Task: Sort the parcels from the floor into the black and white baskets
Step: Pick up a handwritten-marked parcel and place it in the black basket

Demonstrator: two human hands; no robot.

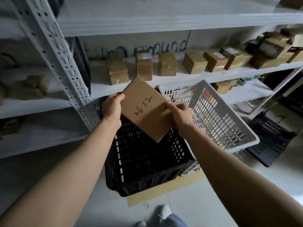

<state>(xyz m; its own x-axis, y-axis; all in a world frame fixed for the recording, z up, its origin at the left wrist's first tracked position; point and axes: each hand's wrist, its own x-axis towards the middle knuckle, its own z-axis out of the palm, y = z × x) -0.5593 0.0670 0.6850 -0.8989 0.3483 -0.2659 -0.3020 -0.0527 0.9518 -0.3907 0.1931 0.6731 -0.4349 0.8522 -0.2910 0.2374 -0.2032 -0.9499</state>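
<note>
Our fingers point(121, 97), left hand point(111, 108) and right hand point(180, 115), clasp the parcel point(152, 122) edgewise, likely to read its number point(143, 106); black basket point(144, 184) beneath.

brown parcel point(146, 108) with black handwriting mid-frame, black basket point(144, 161) with slotted holes below it, white slotted basket point(218, 118) at right

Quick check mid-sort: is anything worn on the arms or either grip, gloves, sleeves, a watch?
Nothing shows. The left grip and right grip are bare hands: no gloves, rings or watch. Both forearms are bare to the frame edge, with no sleeve in view.
</note>
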